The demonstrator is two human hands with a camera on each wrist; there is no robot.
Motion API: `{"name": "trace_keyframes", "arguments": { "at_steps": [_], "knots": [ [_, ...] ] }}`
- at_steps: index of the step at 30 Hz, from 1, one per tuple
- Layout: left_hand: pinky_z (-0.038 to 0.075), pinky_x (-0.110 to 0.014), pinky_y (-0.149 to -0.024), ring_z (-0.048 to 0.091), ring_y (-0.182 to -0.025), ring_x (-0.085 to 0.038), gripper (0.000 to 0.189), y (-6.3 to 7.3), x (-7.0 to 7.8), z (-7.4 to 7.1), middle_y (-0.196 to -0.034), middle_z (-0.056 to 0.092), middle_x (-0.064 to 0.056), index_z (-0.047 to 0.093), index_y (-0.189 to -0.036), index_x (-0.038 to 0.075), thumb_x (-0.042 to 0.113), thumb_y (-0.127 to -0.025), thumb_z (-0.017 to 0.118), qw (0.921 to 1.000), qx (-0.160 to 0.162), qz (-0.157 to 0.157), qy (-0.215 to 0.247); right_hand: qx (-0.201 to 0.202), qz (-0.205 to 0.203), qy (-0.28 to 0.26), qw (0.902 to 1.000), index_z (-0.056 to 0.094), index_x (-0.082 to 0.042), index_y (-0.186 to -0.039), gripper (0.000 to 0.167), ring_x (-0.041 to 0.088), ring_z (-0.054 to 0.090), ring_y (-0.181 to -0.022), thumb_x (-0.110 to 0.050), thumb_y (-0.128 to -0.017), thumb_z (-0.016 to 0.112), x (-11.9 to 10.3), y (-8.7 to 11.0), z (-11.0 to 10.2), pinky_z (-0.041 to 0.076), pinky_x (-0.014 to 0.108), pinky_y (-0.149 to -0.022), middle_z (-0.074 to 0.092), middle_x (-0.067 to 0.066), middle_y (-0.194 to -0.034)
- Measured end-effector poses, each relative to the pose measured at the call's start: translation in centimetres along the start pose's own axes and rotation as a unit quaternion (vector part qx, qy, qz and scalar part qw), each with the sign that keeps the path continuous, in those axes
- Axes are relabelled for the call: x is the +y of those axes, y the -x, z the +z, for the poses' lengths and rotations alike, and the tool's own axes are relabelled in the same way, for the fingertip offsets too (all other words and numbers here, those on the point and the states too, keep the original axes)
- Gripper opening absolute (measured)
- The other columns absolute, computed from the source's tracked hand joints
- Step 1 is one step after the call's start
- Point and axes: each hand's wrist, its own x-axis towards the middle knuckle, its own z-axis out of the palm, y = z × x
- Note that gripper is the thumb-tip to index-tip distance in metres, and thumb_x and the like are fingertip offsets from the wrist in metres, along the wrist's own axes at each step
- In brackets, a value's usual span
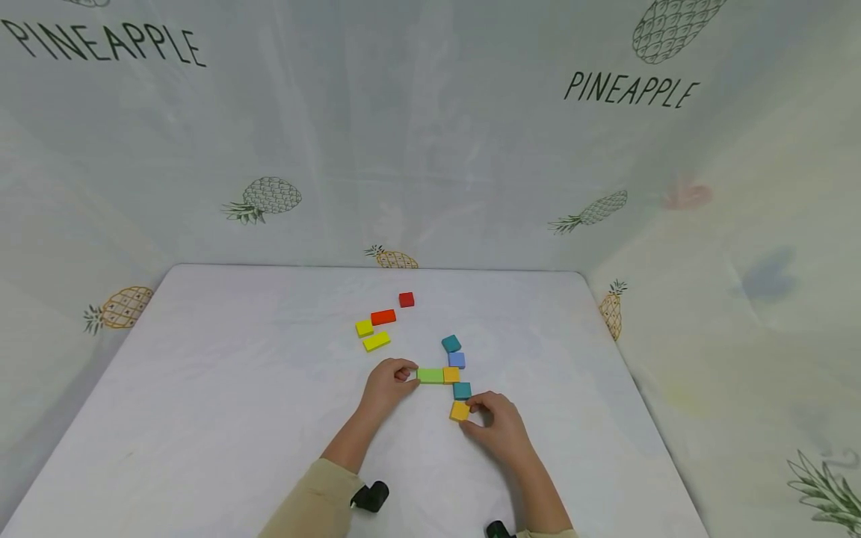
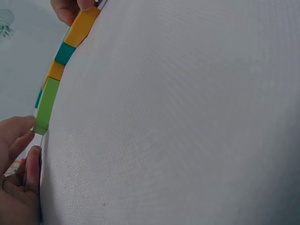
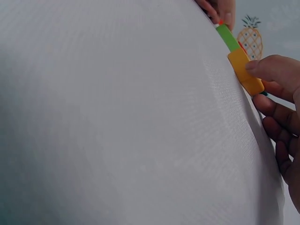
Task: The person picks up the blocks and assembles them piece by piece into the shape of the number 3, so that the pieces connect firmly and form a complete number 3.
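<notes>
My left hand (image 1: pixel 388 385) holds the left end of a light green block (image 1: pixel 430 376) between thumb and finger. The green block's right end meets an orange block (image 1: pixel 451 375). Above that orange block lie a blue block (image 1: pixel 457 360) and a tilted teal block (image 1: pixel 451 344); below it sits another teal block (image 1: pixel 462 391). At the near end of this line, my right hand (image 1: pixel 501 427) pinches a second orange block (image 1: pixel 460 411), turned slightly askew. The right wrist view shows the thumb against this orange block (image 3: pixel 244 70), partly covering it.
Farther back on the white table (image 1: pixel 235 388) lie a red block (image 1: pixel 406 300), an orange-red block (image 1: pixel 383 317), a small yellow block (image 1: pixel 364 328) and a longer yellow block (image 1: pixel 377 341). A pineapple-print cloth (image 1: pixel 417 149) hangs behind the table.
</notes>
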Motion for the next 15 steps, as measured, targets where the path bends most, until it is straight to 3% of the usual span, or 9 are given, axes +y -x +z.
{"name": "trace_keyframes", "arguments": {
  "at_steps": [15],
  "knots": [
    [0.048, -0.028, -0.073, 0.051, -0.083, -0.017, 0.026, -0.01, 0.05, -0.01, -0.087, 0.055, 0.001, 0.072, -0.108, 0.012, 0.016, -0.084, 0.078, 0.9999, -0.003, -0.005, -0.01, 0.017, -0.02, -0.002, 0.9997, 0.068, -0.017, -0.101, 0.032, 0.011, 0.051, -0.087, -0.025, -0.076, 0.085, 0.15, 0.01, 0.15, 0.047, 0.037, -0.083, 0.057, -0.013, -0.086]
  ]
}}
